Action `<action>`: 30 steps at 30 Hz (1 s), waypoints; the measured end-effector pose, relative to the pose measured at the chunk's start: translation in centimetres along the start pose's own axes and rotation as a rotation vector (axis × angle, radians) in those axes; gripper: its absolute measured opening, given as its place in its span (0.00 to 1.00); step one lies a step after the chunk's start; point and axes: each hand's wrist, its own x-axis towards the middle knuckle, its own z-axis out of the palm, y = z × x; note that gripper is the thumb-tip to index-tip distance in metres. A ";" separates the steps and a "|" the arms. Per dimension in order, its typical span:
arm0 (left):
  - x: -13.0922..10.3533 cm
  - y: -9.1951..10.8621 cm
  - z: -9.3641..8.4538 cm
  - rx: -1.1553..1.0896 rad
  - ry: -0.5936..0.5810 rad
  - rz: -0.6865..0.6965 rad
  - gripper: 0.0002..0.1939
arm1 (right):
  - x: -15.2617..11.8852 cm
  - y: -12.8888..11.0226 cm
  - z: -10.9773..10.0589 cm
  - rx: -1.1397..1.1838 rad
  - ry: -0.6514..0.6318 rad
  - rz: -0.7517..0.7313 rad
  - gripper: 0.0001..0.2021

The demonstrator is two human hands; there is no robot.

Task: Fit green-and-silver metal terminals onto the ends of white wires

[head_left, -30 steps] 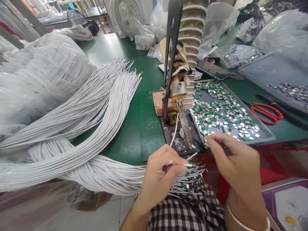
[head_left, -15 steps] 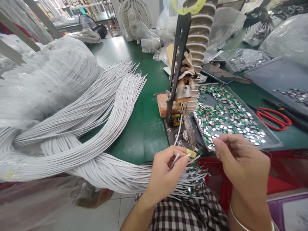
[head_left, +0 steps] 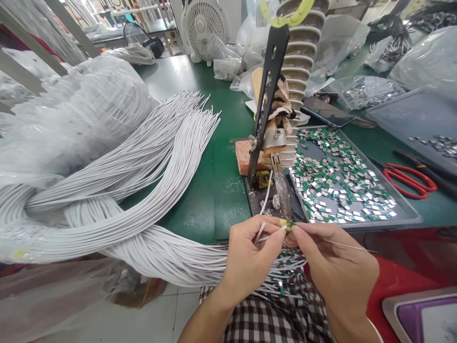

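Note:
My left hand (head_left: pixel 250 255) is closed, thumb and forefinger pinching a white cable (head_left: pixel 262 232) whose stripped end is too small to make out. Yellow tape wraps its forefinger tip. Close against it, my right hand (head_left: pixel 337 267) pinches a small green circuit board (head_left: pixel 292 224) at the cable end. A thin wire (head_left: pixel 352 246), like solder, trails out of the right hand to the right. Just above the fingertips is the flat, crusted bit of a soldering iron (head_left: pixel 282 190), clamped to a black slotted metal bar (head_left: pixel 268 102). Below the hands hang several cables with boards on their ends (head_left: pixel 282 286).
A clear tray (head_left: pixel 407 220) of loose circuit boards lies right of the iron, red-handled pliers (head_left: pixel 410 181) beyond it. A brick (head_left: pixel 243 156) sits behind the iron's base. Thick white cable bundles (head_left: pixel 167 190) cover the left side. A ribbed duct (head_left: pixel 302 57) and fan (head_left: pixel 205 28) stand behind.
My right hand has moved left and in toward my left hand, its fingertips now at the board and cable end. The left hand stays nearly in place. The view has shifted slightly.

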 end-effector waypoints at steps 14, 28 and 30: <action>-0.5 1.0 -0.2 0.016 0.042 0.033 0.08 | -0.6 0.4 -0.8 -0.195 0.052 -0.312 0.07; -0.3 1.3 -0.1 -0.047 0.041 0.082 0.08 | 0.2 -0.6 -0.9 -0.219 0.002 -0.444 0.14; -0.5 1.0 -0.2 -0.058 0.026 0.061 0.08 | 0.1 -0.6 -1.1 -0.178 -0.021 -0.415 0.14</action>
